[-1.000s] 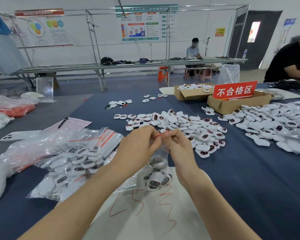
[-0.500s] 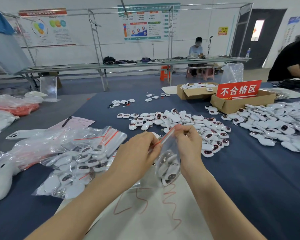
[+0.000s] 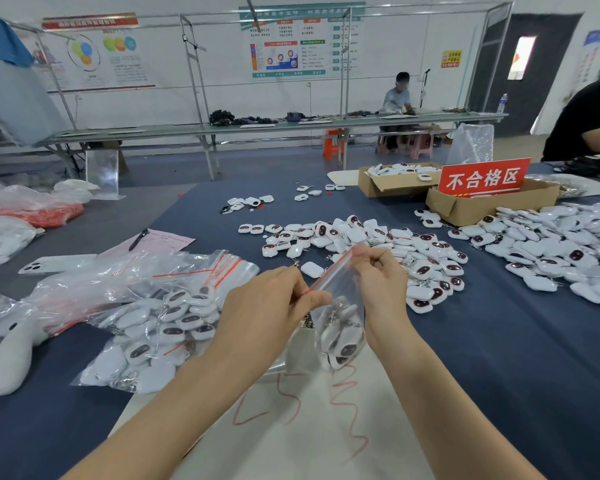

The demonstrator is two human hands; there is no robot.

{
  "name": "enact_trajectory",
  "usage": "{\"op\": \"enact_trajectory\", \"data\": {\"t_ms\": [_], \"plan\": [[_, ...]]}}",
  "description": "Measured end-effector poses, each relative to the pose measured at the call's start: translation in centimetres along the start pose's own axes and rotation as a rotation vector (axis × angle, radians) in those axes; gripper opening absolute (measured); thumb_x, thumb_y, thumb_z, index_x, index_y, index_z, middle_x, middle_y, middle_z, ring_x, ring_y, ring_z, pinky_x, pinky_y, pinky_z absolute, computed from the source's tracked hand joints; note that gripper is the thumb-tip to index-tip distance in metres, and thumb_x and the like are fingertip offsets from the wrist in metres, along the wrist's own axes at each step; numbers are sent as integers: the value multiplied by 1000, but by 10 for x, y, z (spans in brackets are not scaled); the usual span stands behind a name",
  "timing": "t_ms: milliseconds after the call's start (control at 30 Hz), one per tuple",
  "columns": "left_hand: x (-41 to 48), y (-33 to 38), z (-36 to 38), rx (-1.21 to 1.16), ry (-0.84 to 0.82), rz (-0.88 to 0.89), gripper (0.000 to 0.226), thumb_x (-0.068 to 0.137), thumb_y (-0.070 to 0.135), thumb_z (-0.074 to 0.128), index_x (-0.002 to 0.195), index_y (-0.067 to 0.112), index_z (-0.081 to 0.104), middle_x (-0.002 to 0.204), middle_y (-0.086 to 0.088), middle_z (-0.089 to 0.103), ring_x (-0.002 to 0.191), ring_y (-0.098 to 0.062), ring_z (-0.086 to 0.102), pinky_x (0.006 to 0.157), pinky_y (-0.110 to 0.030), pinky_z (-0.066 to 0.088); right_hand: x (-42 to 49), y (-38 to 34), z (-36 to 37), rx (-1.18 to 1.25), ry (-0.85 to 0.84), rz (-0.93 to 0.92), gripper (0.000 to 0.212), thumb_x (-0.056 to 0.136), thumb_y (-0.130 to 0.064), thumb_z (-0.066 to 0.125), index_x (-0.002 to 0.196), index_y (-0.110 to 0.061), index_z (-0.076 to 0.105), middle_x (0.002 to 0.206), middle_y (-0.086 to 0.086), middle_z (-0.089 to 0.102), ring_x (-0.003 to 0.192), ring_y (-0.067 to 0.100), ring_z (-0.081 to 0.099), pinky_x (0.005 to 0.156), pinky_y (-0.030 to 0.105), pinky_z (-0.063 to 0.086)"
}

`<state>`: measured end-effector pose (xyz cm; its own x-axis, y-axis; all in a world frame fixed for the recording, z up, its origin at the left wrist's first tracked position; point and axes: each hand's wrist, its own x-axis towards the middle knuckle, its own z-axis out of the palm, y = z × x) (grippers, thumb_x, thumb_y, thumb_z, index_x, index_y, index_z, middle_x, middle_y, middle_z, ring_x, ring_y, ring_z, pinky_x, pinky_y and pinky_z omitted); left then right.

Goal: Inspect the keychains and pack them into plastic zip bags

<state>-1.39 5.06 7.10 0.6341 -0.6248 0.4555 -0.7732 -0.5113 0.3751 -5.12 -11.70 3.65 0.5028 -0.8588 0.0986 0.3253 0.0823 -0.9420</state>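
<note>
A clear zip bag (image 3: 340, 317) with a red seal strip hangs between my hands, holding several white keychains with dark red faces. My left hand (image 3: 267, 313) pinches the lower left end of the strip. My right hand (image 3: 378, 282) pinches the raised right end, so the bag's top slants. Loose keychains (image 3: 361, 237) of the same kind lie in a heap on the blue table behind the bag.
Filled zip bags (image 3: 160, 323) and empty bags (image 3: 201, 271) lie at the left. Two cardboard boxes (image 3: 465, 206) with a red sign stand at the back right beside another keychain heap (image 3: 551, 244). A white sheet (image 3: 291, 427) lies under my forearms. A person in black sits far right.
The bag has turned from flat across to slanted, with my right hand raising its end of the seal. My left hand has stayed lower on the strip.
</note>
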Motion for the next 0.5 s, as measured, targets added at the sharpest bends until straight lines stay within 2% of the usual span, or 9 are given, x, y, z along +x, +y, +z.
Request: {"op": "enact_trajectory", "data": {"t_ms": [100,200,267,333,367,433,467,500], "plan": [[0,-9,-1,-4,1,-24,48,86,72,44,68,28,45,66,13,53,65,-1,50,57,-27,32,0,-3,-3,-27,-54,-41,10,95,-25,68,86,-20,66,65,-18,64,67,-1,58,68,14,47],[9,-16,-2,-85,-66,-27,35,91,67,47,86,33,54,81,21,60,79,4,56,67,-25,44,-4,-6,-4,-63,-151,-109,8,97,-22,66,90,-18,66,70,-16,70,68,-4,65,66,12,50],[20,-16,1,-126,-171,20,29,97,59,48,96,33,58,85,17,64,80,0,58,71,-27,47,-9,-9,0,-114,-215,-158,9,96,-25,67,90,-18,67,74,-13,71,70,-2,66,68,14,52],[31,-14,5,-95,-226,73,27,103,46,45,91,28,61,77,10,65,74,-8,59,68,-34,48,-11,-12,7,-145,-247,-201,8,96,-23,68,88,-20,67,75,-16,71,70,-4,64,68,11,50],[37,-14,7,-72,-210,89,28,104,40,44,86,27,61,73,13,65,71,-5,59,68,-33,49,-11,-15,11,-157,-258,-220,9,96,-22,67,87,-22,68,75,-18,72,71,-5,64,68,10,49],[51,-18,4,-53,-137,92,35,105,34,45,73,31,56,62,24,61,63,3,57,57,-17,39,-7,-22,19,-173,-276,-237,8,96,-25,66,89,-25,69,79,-18,73,75,-5,66,69,10,49],[58,-23,0,-64,-110,74,37,105,32,47,70,30,55,58,23,60,60,1,56,54,-15,35,-5,-25,22,-185,-287,-236,7,97,-28,65,91,-28,69,83,-16,74,80,-3,67,71,11,50],[64,-29,-5,-74,-94,44,36,105,30,48,71,27,59,59,17,61,59,-2,57,55,-19,37,-2,-28,25,-199,-299,-229,7,98,-31,63,94,-31,69,90,-13,74,87,0,67,75,13,50]]}}
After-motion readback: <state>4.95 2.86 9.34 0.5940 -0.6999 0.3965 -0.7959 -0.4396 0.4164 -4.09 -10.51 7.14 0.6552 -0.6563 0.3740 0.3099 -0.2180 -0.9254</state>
